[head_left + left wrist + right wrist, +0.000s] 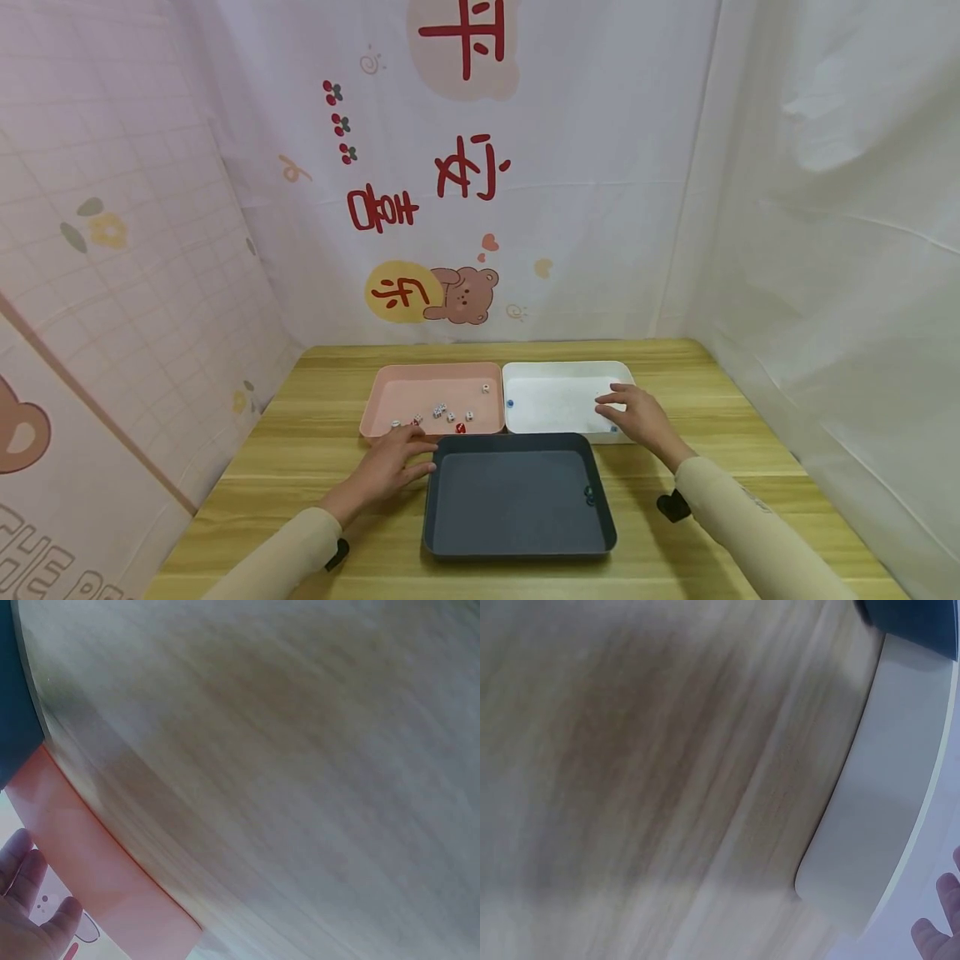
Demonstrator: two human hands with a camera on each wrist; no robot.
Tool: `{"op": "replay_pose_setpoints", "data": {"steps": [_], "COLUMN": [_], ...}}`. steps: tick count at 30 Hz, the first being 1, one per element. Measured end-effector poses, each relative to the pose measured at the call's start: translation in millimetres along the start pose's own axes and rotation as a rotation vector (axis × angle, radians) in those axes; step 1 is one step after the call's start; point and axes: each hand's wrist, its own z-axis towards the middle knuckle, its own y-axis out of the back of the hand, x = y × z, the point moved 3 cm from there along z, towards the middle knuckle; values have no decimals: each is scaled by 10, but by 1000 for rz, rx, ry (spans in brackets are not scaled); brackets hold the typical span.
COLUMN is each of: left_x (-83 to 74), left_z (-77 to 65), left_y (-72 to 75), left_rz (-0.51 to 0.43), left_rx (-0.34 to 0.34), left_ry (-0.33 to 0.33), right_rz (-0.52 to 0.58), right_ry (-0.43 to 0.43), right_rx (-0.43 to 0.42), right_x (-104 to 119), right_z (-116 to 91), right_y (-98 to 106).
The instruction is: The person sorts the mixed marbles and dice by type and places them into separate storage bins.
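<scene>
Wooden counter (300, 467) carries three trays: most dice (442, 412) lie in the pink tray (390, 392), few apparently moved, the left hand (390, 467) at its near edge, the right hand (637, 417) over the white tray (555, 371), both grips relaxed, empty.
</scene>
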Motion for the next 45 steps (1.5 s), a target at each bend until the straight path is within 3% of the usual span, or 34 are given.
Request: {"op": "replay_pose_setpoints", "data": {"steps": [20,27,39,45], "left_x": [12,14,13,18], "left_z": [7,6,-2,-3], "left_y": [-17,-18,-11,-14], "left_rz": [-5,-2,-9,-4], "left_rx": [5,11,30,26], "left_ry": [5,10,19,7], "right_rz": [101,172,110,-17], "right_ry": [88,95,211,264], "right_rx": [84,148,212,204], "right_x": [227,316,436,444], "right_z": [-206,-319,-465,-529], "right_y": [-153,-205,-234,-279]}}
